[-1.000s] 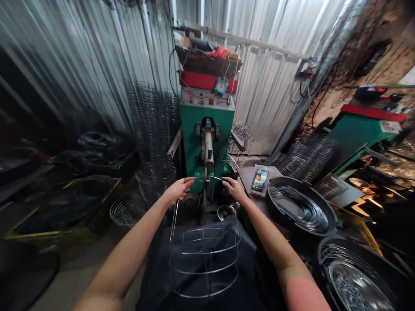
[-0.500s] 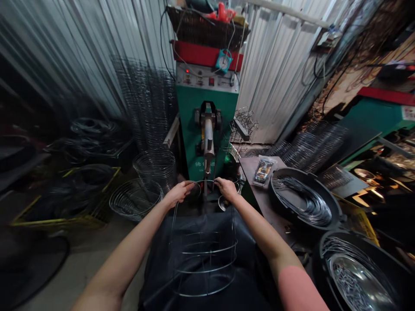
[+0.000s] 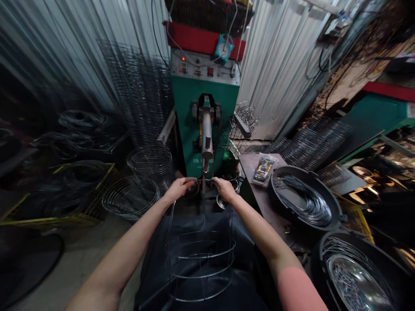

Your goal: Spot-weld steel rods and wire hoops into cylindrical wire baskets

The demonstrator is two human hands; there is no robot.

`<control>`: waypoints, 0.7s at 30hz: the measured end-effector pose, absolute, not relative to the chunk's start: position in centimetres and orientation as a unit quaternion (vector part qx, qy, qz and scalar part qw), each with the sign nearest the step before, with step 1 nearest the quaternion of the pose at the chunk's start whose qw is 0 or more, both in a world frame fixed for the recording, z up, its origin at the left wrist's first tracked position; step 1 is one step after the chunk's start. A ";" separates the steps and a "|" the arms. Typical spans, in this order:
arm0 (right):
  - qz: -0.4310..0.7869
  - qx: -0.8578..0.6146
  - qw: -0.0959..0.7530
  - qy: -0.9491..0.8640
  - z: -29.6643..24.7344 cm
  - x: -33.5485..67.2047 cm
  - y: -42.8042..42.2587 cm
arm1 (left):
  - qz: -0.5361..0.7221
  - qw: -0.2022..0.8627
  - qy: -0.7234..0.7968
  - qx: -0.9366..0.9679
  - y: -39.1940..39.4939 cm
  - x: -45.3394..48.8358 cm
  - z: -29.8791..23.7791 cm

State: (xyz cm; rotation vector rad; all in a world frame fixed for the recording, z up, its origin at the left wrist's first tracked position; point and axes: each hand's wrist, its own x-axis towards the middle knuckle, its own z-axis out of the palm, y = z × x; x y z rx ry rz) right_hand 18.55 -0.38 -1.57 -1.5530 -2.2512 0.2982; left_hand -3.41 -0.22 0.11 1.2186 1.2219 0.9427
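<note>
A round wire basket frame [image 3: 201,276] of thin metal rings and rods lies over the dark apron [image 3: 155,259] on my lap. Its far end reaches to the tip of a green welding machine [image 3: 207,129]. My left hand [image 3: 179,189] pinches the wire on the left side of the machine's electrode [image 3: 205,163]. On the other side, my right hand [image 3: 223,188] is closed on the same wire. The short curved stretch between my fingers passes at the electrode tip; whether it touches cannot be made out.
Tall stacks of wire rings [image 3: 139,95] and nested wire baskets [image 3: 131,198] stand at the left, near a yellow crate [image 3: 90,203]. On the right, a table [image 3: 249,172] carries a bagged phone-like item [image 3: 264,167]. Black pans [image 3: 335,211] hold wire hoops; a metal bowl [image 3: 379,298] holds small parts.
The camera view has tilted down and shifted slightly, so the machine sits higher. Both hands keep their hold on the wire frame, which has barely moved.
</note>
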 end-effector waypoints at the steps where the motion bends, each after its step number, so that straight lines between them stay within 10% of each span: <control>1: 0.104 -0.554 0.190 -0.804 -1.5 18.5 -0.4 | 0.393 0.548 0.516 0.528 -0.2 -3.5 0.2; 21: 0.013 -0.578 0.047 -0.814 1.3 18.1 0.5 | 0.330 0.338 0.449 0.758 2.3 -3.4 0.3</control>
